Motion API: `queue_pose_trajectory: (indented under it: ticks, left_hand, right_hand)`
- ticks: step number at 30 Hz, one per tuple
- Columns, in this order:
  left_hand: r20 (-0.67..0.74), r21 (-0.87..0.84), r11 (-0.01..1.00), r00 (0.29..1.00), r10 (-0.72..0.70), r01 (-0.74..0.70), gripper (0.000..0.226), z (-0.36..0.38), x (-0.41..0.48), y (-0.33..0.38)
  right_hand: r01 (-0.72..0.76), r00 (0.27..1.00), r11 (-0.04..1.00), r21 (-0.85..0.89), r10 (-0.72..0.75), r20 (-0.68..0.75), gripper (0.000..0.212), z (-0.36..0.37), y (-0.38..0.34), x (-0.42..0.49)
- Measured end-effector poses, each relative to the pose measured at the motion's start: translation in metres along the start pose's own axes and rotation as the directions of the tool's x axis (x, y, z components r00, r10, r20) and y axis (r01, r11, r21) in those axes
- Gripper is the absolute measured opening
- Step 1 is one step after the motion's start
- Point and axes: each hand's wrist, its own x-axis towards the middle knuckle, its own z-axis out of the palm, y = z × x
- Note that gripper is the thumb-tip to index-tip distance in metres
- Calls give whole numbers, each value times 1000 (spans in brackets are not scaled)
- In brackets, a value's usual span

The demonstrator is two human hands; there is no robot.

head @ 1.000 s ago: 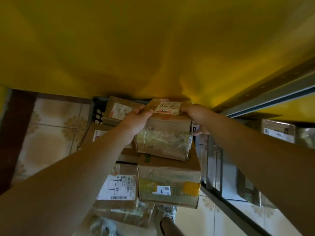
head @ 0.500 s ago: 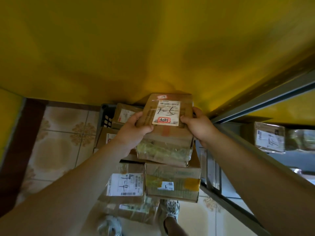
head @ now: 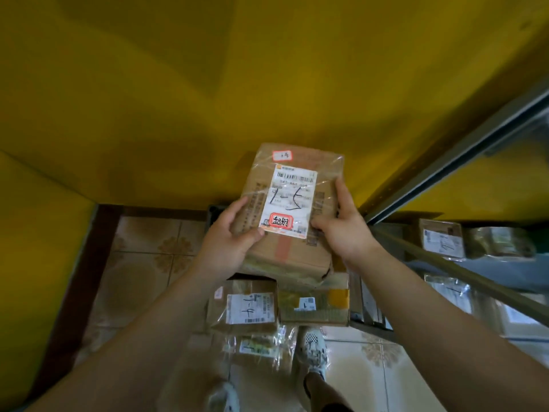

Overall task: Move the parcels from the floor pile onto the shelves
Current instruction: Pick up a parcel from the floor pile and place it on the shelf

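Cardboard parcel (head: 297, 251), gripped at its sides by left hand (head: 228, 242) and right hand (head: 341, 230), now lifted off floor pile (head: 246, 307), ready for shelves (head: 463, 273).

**Free room and obstacles.** The yellow wall (head: 208, 84) closes the whole upper half of the frame, behind the held parcel (head: 300, 257). The left hand (head: 234, 236) and right hand (head: 341, 230) grip the parcel by its side edges. The grey shelf rail (head: 460, 150) cuts diagonally from the right edge towards centre. Below it, a slanting brace bar (head: 463, 275) crosses the shelf opening, where shelved parcels (head: 442, 239) sit. The floor pile (head: 246, 307) fills the lower centre, with a shoe (head: 312, 349) just beside it. Tiled floor (head: 142, 263) at centre left, between the pile and the dark skirting (head: 80, 278), gives open passage.
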Motion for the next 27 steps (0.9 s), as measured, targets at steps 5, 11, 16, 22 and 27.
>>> queue_pose_trajectory:
  ticks: [5, 11, 16, 22, 27]
  left_hand:
    - [-29, 9, 973, 972, 233, -232, 62, -44, -69, 39]
    - [-25, -32, 889, 889, 457, -457, 61, -95, -156, 97]
    - [-61, -36, 780, 780, 623, -625, 62, -116, -243, 143]
    - [-129, -24, 651, 648, 751, -759, 63, -105, -342, 174]
    - [-105, -56, 592, 595, 797, -804, 63, -53, -425, 175]
  right_hand:
    - [175, 983, 982, 72, -169, -76, 107, 15, -37, -88]
    - [377, 855, 926, -40, -364, -369, 95, 42, -94, -202]
    - [518, 678, 835, -185, -532, -507, 77, 26, -131, -291]
    - [666, 548, 704, -247, -687, -478, 79, -1, -147, -394]
    - [693, 427, 627, -357, -755, -498, 79, -53, -114, -484]
